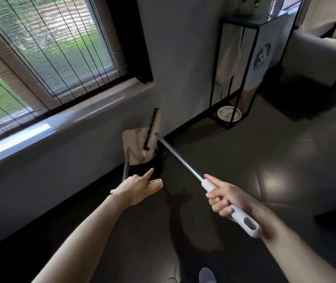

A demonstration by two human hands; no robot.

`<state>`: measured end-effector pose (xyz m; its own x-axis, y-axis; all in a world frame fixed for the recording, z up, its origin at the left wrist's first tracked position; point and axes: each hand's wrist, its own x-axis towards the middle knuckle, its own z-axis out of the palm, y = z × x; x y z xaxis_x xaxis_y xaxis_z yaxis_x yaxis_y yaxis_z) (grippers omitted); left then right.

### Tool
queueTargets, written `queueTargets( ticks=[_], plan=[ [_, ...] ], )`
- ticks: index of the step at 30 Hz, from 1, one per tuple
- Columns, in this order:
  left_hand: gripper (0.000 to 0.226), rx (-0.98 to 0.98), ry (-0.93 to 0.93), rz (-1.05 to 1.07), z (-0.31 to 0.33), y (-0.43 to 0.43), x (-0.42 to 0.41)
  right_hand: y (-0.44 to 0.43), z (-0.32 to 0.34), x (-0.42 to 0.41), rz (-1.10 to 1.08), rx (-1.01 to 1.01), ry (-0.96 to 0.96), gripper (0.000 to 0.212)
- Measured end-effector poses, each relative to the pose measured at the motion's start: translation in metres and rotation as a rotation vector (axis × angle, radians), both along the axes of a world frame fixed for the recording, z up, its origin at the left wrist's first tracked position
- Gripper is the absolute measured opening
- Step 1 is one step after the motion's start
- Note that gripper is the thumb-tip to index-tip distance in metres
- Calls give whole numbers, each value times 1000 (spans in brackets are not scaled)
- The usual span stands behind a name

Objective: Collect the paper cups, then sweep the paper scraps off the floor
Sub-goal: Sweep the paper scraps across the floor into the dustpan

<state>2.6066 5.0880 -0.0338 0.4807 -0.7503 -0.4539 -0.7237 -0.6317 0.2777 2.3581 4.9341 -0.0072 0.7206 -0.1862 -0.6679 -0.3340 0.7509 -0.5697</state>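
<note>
Dark tiled floor (255,156) beneath a blind-covered window (40,58). At 12 o'clock, a beige dustpan (131,141) is stood upright against the grey wall (173,58), with the broom (180,156) head lodged in it. The white broom grip is clasped by the right hand (226,199). The left hand (134,188) is placed at the dustpan pole's top, index finger straight; whether it grips cannot be told. A black frame stand (212,78) is set at 1 o'clock and a grey sofa (316,58) at 2. Open floor is left toward 3 o'clock.
</note>
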Motion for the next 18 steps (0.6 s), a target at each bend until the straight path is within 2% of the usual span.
queueTargets(
  ticks=[4, 7, 13, 18],
  plan=[
    [67, -13, -278, -95, 6, 1, 5, 2, 3, -3, 7, -28, -9, 70],
    [71, 36, -411, -220, 10, 6, 5, 6, 4, 0, 38, -93, 11, 72],
    [77, 66, -564, -417, 6, 25, 12, 15, 0, -9, 120, -263, 87, 78],
    [82, 51, -623, -461, 5, 44, 24, 19, -4, -13, 145, -308, 124, 79]
  ],
)
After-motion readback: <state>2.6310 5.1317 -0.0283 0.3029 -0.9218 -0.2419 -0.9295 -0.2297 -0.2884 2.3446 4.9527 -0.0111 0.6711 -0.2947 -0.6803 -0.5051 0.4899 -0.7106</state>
